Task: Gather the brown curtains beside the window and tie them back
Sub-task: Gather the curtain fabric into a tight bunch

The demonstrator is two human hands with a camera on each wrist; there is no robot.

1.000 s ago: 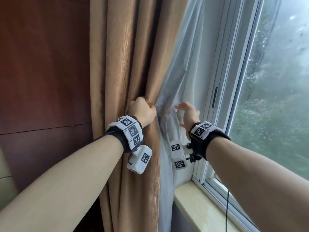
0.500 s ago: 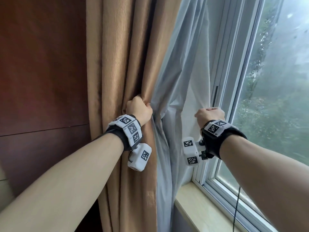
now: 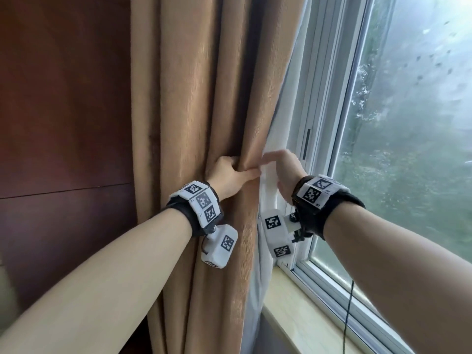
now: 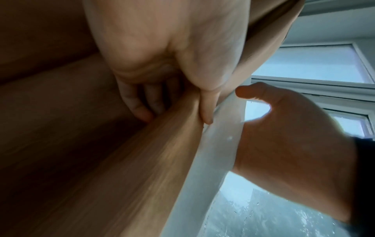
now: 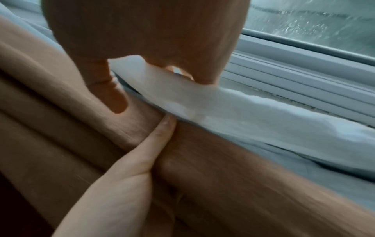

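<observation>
The brown curtain (image 3: 199, 98) hangs in thick vertical folds beside the window. My left hand (image 3: 229, 175) grips one fold of it, fingers curled behind and thumb in front; the left wrist view shows that grip (image 4: 174, 112) on the brown cloth (image 4: 142, 160). My right hand (image 3: 281, 169) is right beside it and holds the edge of the white sheer curtain (image 3: 268, 187) against the brown curtain's window-side edge. In the right wrist view my right hand (image 5: 162, 89) has its fingers curled behind the white cloth (image 5: 263, 120) and its thumb on the brown curtain (image 5: 233, 176).
A dark wooden wall panel (image 3: 63, 123) is on the left. The white window frame (image 3: 321, 123) and rain-wet glass (image 3: 408, 149) are on the right. A pale sill (image 3: 306, 315) runs below, and a black cable (image 3: 348, 315) hangs from my right wrist.
My right hand took hold of the white curtain near the window frame and drew it left to the brown curtain's edge. The left hand has kept its grip on the brown fold.
</observation>
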